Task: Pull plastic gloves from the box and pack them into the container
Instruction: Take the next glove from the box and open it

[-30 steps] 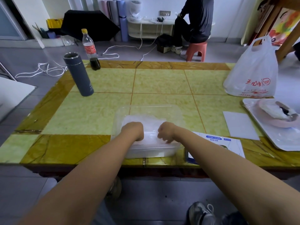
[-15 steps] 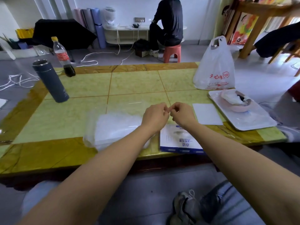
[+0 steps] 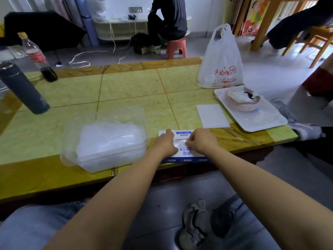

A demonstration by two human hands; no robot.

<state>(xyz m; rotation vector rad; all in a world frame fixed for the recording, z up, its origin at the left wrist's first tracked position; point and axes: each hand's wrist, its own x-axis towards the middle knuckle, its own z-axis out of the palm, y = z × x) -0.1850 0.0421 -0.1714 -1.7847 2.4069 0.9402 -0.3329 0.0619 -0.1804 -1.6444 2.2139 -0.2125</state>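
I'm coming back from the container (image 3: 106,141) to the box (image 3: 183,156) just right of it. My right hand (image 3: 202,141) is pinching the next glove (image 3: 180,141), and my left hand (image 3: 165,142) is resting on the box, though I can't tell its grip.

table (image 3: 126,87) tiled in marbled green, edged in veined amber | box (image 3: 182,132) printed blue on white | container (image 3: 72,150) clear | flask (image 3: 23,91) finished dark grey | bag (image 3: 220,69) white, lettered in red | tray (image 3: 261,120) white
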